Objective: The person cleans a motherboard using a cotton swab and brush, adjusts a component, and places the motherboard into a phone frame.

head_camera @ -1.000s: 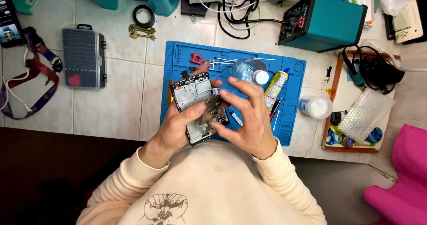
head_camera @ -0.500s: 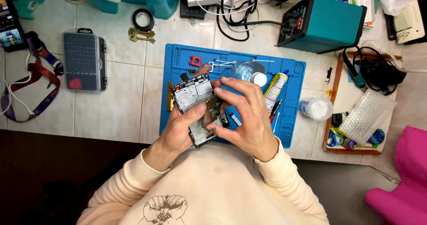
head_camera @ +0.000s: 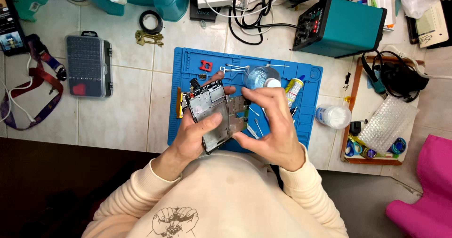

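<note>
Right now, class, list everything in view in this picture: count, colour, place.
opened phone frame: one, grey, held over the mat
circuit board: one, green-brown, at the frame's right edge
work mat: one, blue, centre of table
bit case: one, grey, left of mat
keys: one bunch, brass, above mat
tape roll: one, black, by keys
station box: one, teal, upper right
bubble wrap: one piece, clear, right tray
left hand: grips frame
right hand: fingers on board
</note>
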